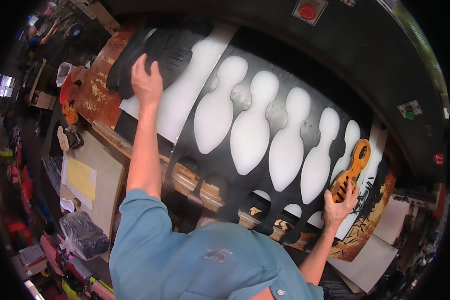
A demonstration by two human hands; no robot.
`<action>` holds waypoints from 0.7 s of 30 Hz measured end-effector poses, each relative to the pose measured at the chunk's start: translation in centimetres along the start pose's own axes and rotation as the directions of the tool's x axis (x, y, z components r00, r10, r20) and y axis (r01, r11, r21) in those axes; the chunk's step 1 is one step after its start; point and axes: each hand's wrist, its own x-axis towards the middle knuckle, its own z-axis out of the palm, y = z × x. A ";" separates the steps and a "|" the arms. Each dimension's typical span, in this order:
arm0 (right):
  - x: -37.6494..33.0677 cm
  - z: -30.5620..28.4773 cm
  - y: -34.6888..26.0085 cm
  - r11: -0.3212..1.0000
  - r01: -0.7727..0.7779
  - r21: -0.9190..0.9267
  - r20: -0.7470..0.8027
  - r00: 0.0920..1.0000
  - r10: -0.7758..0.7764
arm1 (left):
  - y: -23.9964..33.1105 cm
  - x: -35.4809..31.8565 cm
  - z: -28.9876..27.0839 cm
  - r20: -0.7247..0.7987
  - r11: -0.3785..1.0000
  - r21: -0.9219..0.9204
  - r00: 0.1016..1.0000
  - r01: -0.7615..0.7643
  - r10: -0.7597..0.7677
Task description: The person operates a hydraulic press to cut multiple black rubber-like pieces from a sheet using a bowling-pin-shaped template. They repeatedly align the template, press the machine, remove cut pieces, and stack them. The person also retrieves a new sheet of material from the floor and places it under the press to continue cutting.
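A black sheet [185, 145] with a row of sole-shaped cutouts lies over a white board [252, 127], which shows through the openings. At the right end of the row stands an orange sole-shaped cutting die [356, 162]. My right hand [339, 206] grips the die's lower end, fingers over its edge; part of the grip is hidden. At the far left, my left hand [147, 82] is open, fingers apart, by a pile of black cut pieces [160, 55]. I cannot tell whether its fingertips touch the pile.
Beyond the sheet rises a dark machine body with a red button [307, 12] and a green button [409, 115]. Black scraps [362, 212] litter the right side. A side table at left holds yellow paper [81, 179] and a plastic-wrapped black bundle [84, 235]. Someone [35, 40] is far back left.
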 end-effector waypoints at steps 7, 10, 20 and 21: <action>0.3 0.0 -0.7 0.999 -0.047 0.028 0.014 0.999 0.046 | 11.7 -7.1 6.9 0.524 0.922 -0.386 0.811 -0.046 0.260; 0.4 -0.3 -1.2 0.993 -0.106 0.056 0.037 0.994 0.104 | 18.0 -11.3 11.8 0.710 0.952 -0.202 0.635 -0.231 0.305; 2.0 -5.3 0.4 0.681 -0.283 0.675 0.227 0.958 0.173 | 20.8 -16.3 10.7 0.818 0.860 -0.156 0.425 -0.486 0.388; 2.3 -5.6 0.6 0.725 -0.240 0.646 0.200 0.969 0.143 | 20.8 -17.1 9.7 0.816 0.844 -0.158 0.413 -0.513 0.404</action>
